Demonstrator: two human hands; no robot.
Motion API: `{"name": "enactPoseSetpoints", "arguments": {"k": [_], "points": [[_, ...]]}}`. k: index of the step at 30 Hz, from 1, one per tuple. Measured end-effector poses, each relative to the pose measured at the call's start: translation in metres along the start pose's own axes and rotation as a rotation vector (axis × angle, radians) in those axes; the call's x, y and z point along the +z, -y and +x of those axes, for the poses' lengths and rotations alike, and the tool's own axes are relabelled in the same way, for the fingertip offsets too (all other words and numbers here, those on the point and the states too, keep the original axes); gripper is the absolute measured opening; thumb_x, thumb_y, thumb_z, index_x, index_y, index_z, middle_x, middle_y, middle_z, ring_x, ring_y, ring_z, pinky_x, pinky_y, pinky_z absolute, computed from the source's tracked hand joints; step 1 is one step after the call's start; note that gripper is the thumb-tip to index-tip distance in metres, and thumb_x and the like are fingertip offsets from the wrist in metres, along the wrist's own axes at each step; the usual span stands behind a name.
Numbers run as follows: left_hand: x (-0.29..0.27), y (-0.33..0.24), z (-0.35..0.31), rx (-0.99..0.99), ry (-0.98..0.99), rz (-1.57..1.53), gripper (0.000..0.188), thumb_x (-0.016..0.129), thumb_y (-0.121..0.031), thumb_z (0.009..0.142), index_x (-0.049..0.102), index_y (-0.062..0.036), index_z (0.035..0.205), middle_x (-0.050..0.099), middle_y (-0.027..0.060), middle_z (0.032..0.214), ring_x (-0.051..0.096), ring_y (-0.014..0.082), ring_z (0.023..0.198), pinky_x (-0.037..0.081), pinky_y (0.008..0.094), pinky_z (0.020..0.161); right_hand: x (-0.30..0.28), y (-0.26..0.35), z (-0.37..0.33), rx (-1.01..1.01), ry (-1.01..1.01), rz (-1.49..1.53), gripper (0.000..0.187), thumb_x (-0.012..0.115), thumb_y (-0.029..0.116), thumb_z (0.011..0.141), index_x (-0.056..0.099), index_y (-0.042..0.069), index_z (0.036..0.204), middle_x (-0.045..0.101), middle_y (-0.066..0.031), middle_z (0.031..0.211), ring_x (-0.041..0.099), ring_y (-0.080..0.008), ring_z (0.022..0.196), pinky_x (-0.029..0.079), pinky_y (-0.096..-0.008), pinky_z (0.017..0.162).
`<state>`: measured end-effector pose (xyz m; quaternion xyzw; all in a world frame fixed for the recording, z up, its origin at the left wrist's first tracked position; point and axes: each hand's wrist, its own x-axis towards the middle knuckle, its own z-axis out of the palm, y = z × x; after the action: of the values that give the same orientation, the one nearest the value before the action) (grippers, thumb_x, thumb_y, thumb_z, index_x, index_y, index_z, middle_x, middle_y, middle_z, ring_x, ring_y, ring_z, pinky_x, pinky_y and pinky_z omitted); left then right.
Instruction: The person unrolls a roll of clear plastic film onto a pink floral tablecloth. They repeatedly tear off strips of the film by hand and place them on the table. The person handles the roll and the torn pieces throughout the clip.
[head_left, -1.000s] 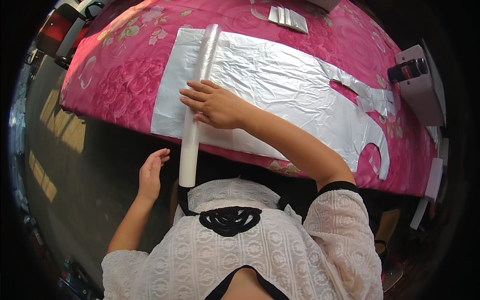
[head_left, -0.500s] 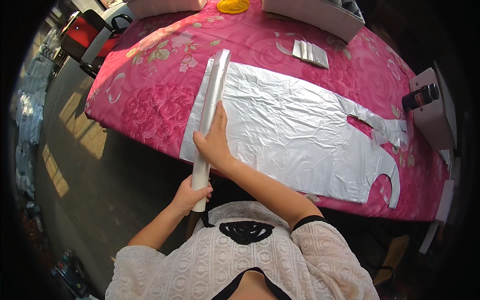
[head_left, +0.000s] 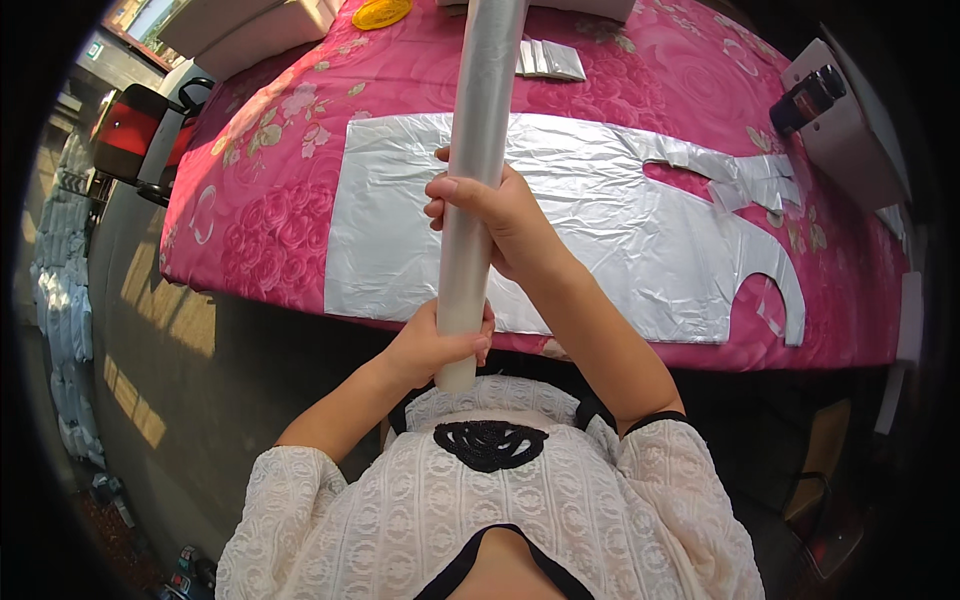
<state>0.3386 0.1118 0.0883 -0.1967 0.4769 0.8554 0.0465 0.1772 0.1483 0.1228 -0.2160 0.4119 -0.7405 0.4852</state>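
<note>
A long roll of whitish, translucent plastic [head_left: 482, 110] rises in front of me, held in both hands. My left hand [head_left: 440, 345] is closed round its lower end, close to my body. Higher up, my right hand [head_left: 508, 222] wraps it with the thumb across the front. Behind the roll, a flat, creased white plastic vest-type bag [head_left: 620, 240], or a stack of them, lies on the table. Its cut-out handles point right. The roll covers part of the bag and runs out of the picture at the top.
A pink flowered cloth covers the table [head_left: 275, 240]. Toward the back are small folded white packets [head_left: 552, 62], a yellow round item [head_left: 380, 12] and pale boxes [head_left: 245, 35]. A dark bottle [head_left: 806, 98] is against a white box [head_left: 855, 130] at right. A red-and-black chair [head_left: 135, 130] stands left.
Both hands have lifted the roll off the bag's left end and moved it right, upright toward me. The bag's left edge now shows. My view has shifted slightly.
</note>
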Motion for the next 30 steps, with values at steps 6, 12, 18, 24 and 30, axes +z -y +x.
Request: {"name": "enactPoseSetpoints", "arguments": {"k": [6, 12, 18, 24, 30], "points": [[0.018, 0.008, 0.010, -0.101, 0.296, -0.358, 0.037, 0.070, -0.019, 0.072, 0.047, -0.0058, 0.098, 0.051, 0.0018, 0.075, 0.053, 0.0121, 0.064, 0.046, 0.0285, 0.059, -0.019, -0.002, -0.033, 0.057, -0.044, 0.129, 0.064, 0.072, 0.024, 0.074, 0.035, -0.001, 0.119, 0.055, -0.0049, 0.083, 0.058, -0.0119, 0.075, 0.051, -0.0289, 0.071], [0.012, 0.019, 0.014, -0.148, 0.397, -0.475, 0.040, 0.070, -0.023, 0.071, 0.047, -0.0051, 0.099, 0.053, 0.0036, 0.081, 0.053, 0.0122, 0.067, 0.045, 0.0273, 0.060, -0.023, -0.012, -0.045, 0.043, -0.151, 0.118, 0.062, 0.072, 0.026, 0.074, 0.036, 0.000, 0.118, 0.053, -0.0066, 0.085, 0.057, -0.0128, 0.075, 0.050, -0.0291, 0.069], [0.003, 0.021, 0.022, -0.108, 0.092, -0.029, 0.060, 0.066, -0.041, 0.072, 0.045, -0.0012, 0.112, 0.056, 0.0103, 0.093, 0.057, 0.0160, 0.076, 0.048, 0.0279, 0.063, -0.029, -0.032, -0.050, 0.009, -0.352, -0.029, 0.050, 0.069, 0.018, 0.074, 0.040, -0.001, 0.110, 0.053, -0.0074, 0.085, 0.057, -0.0146, 0.075, 0.049, -0.0300, 0.068], [-0.009, 0.036, 0.032, 0.108, -0.300, 0.423, 0.055, 0.042, -0.047, 0.091, 0.042, 0.0013, 0.117, 0.058, 0.0108, 0.093, 0.058, 0.0148, 0.078, 0.049, 0.0273, 0.068, -0.037, -0.084, -0.047, 0.017, -0.413, -0.095, 0.044, 0.068, 0.014, 0.074, 0.042, -0.002, 0.106, 0.055, -0.0107, 0.089, 0.058, -0.0173, 0.079, 0.049, -0.0313, 0.070], [-0.041, 0.040, 0.000, -0.293, -0.032, 0.218, 0.052, 0.050, -0.052, 0.086, 0.051, -0.0030, 0.103, 0.057, 0.0047, 0.074, 0.055, 0.0103, 0.060, 0.047, 0.0251, 0.056, -0.119, -0.051, -0.004, 0.134, -0.406, 0.136, 0.048, 0.069, 0.020, 0.076, 0.044, -0.003, 0.109, 0.056, -0.0104, 0.093, 0.059, -0.0187, 0.086, 0.050, -0.0323, 0.074]]}}
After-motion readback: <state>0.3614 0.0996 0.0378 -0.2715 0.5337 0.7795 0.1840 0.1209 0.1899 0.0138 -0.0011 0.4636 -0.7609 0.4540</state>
